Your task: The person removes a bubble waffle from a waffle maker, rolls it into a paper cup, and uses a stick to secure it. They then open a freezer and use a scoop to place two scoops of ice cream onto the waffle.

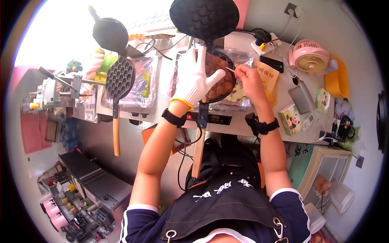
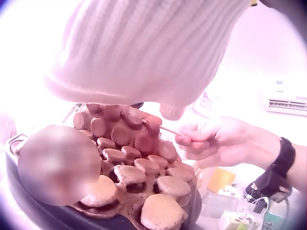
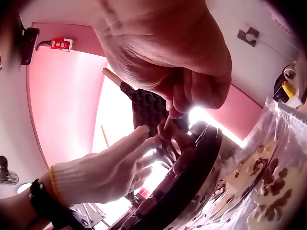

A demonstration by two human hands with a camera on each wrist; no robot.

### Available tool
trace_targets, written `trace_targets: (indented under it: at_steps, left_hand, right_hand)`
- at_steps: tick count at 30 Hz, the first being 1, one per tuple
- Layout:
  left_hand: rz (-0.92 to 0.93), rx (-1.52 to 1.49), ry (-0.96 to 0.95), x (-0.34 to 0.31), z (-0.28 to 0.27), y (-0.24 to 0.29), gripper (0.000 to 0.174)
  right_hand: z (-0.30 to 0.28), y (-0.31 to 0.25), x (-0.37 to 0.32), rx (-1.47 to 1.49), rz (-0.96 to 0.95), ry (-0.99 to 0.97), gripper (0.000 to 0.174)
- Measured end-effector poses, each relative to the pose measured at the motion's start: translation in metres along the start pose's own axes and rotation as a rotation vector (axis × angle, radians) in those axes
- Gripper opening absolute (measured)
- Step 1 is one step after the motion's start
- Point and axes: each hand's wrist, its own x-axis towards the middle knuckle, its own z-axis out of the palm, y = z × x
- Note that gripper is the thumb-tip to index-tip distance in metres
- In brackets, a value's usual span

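Observation:
A brown egg waffle (image 1: 214,65) with round bubbles lies in a round black waffle iron. The iron's lid (image 1: 204,17) stands raised at the back. My left hand (image 1: 192,79), in a white knitted glove, spreads its fingers over the waffle's left side, with the thumb reaching across. From the right, my bare right hand (image 1: 252,83) pinches a thin wooden stick (image 2: 169,129). The stick's tip meets the waffle's far right part, where the waffle rises in the left wrist view. Below the iron, its wooden handle (image 1: 198,154) points towards me.
A second waffle iron (image 1: 120,79) stands unfolded at the left. Batter-spotted plastic (image 3: 268,187) lies beside the working iron. To the right are a paper bag (image 1: 265,77), a phone (image 1: 272,64), a pink fan (image 1: 310,56) and a tissue pack (image 1: 290,119).

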Motion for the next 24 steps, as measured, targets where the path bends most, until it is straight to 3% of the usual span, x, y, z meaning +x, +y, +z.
trace_targets:
  at_steps: [4, 7, 9, 11, 12, 13, 15, 17, 18, 19, 21, 24]
  left_hand:
    - [0.009, -0.076, 0.084, -0.004, 0.002, 0.003, 0.089]
    - [-0.126, -0.334, 0.255, -0.013, 0.012, 0.006, 0.093]
    - [-0.268, -0.684, 0.359, -0.025, 0.005, 0.016, 0.098]
    - [-0.305, -0.695, 0.37, -0.037, 0.003, 0.018, 0.099]
    - [-0.41, -0.894, 0.357, -0.043, -0.003, 0.022, 0.096]
    - [-0.374, -1.005, 0.429, -0.047, -0.005, 0.025, 0.086]
    - [-0.278, -1.224, 0.566, -0.057, -0.008, 0.032, 0.065]
    - [-0.076, -1.606, 0.464, -0.075, 0.005, 0.003, 0.058]
    - [-0.21, -1.599, 0.544, -0.08, 0.004, 0.004, 0.053]
    - [-0.287, -1.719, 0.474, -0.09, 0.0, 0.004, 0.052]
    - [-0.351, -1.964, 0.51, -0.096, -0.019, 0.017, 0.049]
    - [-0.383, -1.955, 0.473, -0.103, -0.028, 0.009, 0.053]
  right_hand:
    - [0.006, -0.015, -0.009, -0.009, -0.035, -0.003, 0.016]
    - [0.015, -0.039, -0.025, -0.015, -0.045, -0.004, 0.017]
    - [0.022, -0.066, -0.037, -0.068, -0.051, 0.001, 0.017]
    - [0.032, -0.093, -0.051, -0.265, -0.027, 0.058, 0.017]
    - [0.041, -0.096, -0.057, -0.272, -0.095, 0.097, 0.015]
    - [0.049, -0.102, -0.066, -0.209, -0.096, 0.097, 0.013]
    - [0.071, -0.116, -0.085, -0.243, -0.154, 0.157, 0.013]
    - [0.093, -0.118, -0.104, -0.355, -0.21, 0.119, 0.01]
    - [0.105, -0.121, -0.112, -0.377, -0.239, 0.085, 0.01]
    - [0.118, -0.118, -0.119, -0.394, -0.281, 0.074, 0.009]
    - [0.134, -0.114, -0.128, -0.466, -0.322, 0.049, 0.009]
    - [0.144, -0.116, -0.136, -0.569, -0.373, -0.001, 0.012]
